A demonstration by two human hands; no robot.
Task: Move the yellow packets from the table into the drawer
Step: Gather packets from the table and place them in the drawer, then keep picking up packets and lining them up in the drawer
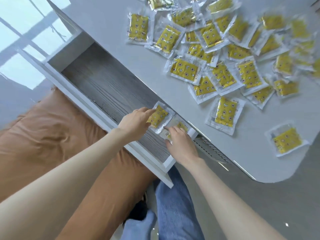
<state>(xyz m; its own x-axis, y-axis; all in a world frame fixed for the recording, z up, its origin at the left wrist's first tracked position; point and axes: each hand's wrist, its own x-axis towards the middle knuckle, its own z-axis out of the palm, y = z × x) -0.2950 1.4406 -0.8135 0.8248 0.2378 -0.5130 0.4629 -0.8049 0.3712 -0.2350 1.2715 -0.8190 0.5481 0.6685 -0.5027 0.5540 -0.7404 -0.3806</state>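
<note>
A: Where are the packets? quick.
B: Most are in a loose pile (225, 49) on the table (112, 23); two are at the near right corner of the open drawer (103, 87), right by the hands.
A: Left hand (134, 121)?
B: Fingers nearly straight, tips resting on the left edge of the first packet (159, 116); no clear pinch; most of the packet lies out past the fingertips, flat or nearly so.
A: Right hand (180, 144)?
B: Fingers curled down over the second packet (181, 126), gripping it; mostly covered, only a yellow patch and clear film show past the knuckles.
A: Handling?
B: Judging by looks: light, flat, soft yellow pad in slick clear film; film probably slides and crinkles, nothing fragile; best taken by the sealed clear border or pinched across the flat faces; several could go at once.
</note>
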